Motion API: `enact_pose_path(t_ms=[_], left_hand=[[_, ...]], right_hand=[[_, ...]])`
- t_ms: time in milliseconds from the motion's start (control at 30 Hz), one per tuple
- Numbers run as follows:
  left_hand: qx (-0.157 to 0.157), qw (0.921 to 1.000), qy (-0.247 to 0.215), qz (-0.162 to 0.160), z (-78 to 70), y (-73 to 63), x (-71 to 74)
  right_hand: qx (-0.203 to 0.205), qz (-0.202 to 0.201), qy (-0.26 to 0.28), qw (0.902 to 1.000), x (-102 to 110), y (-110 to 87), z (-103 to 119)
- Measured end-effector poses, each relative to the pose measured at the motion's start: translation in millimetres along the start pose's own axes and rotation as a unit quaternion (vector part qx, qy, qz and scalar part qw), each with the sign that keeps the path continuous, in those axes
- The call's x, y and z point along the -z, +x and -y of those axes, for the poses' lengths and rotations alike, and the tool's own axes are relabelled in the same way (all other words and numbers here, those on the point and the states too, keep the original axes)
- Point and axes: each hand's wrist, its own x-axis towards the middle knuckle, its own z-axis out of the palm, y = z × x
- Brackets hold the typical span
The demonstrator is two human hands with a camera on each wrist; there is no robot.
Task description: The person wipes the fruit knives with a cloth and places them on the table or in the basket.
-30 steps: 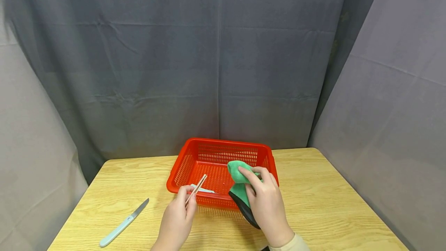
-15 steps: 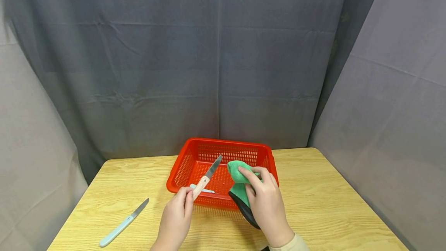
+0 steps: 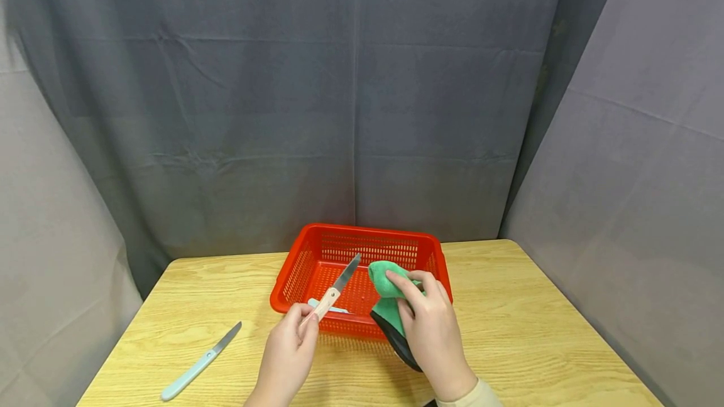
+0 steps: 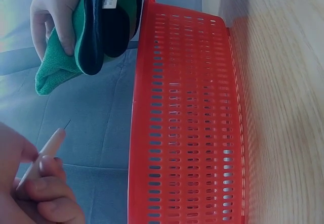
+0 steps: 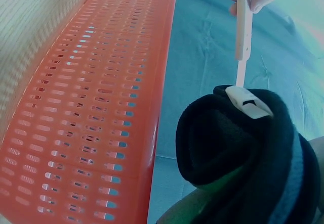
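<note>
My left hand (image 3: 286,352) grips a knife (image 3: 330,296) by its pale wooden handle, its blade pointing up and away over the red basket (image 3: 283,269). The left wrist view has this handle between thumb and curled fingers. To the right, my right hand (image 3: 432,330) pinches a folded green cloth (image 3: 387,278) with a black edge, held above the basket's near right side. The blade tip is close to the cloth in the head view; whether they touch I cannot tell. In the right wrist view the cloth's black edging (image 5: 217,138) and a white tag (image 5: 249,102) show.
A second knife (image 3: 202,362) with a light blue handle lies on the wooden table (image 3: 543,331) at the left. Inside the basket, near its front wall, lies a light blue object (image 3: 338,310), partly hidden. Grey curtains (image 3: 226,112) stand behind and on both sides.
A second ago the knife in my left hand appeared thin, seen edge-on; it has turned so its blade shows broadside. In the last half second it shifted slightly. The right hand has barely moved.
</note>
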Motion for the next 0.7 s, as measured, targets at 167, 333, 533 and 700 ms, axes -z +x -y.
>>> enact_pose_path(t_ms=[167, 333, 533, 700], left_hand=[[-0.001, 0.9999, -0.007, -0.009, -0.3, -0.3, -0.1], [0.009, 0.9998, -0.016, -0.009, -0.7, -0.2, -0.1], [0.017, 0.9993, -0.032, -0.003, -0.4, 0.1, -0.4], [0.015, 0.9990, -0.041, -0.005, -0.2, 1.0, -1.1]], right_hand=[[0.003, -0.002, 0.000, 1.0000, -0.4, -0.1, -0.3], [0.006, -0.004, 0.002, 1.0000, -0.7, -0.1, -0.4], [0.018, -0.011, 0.002, 0.9998, -0.3, -0.2, 0.1], [0.022, -0.005, 0.003, 0.9997, 1.0, 0.2, 1.5]])
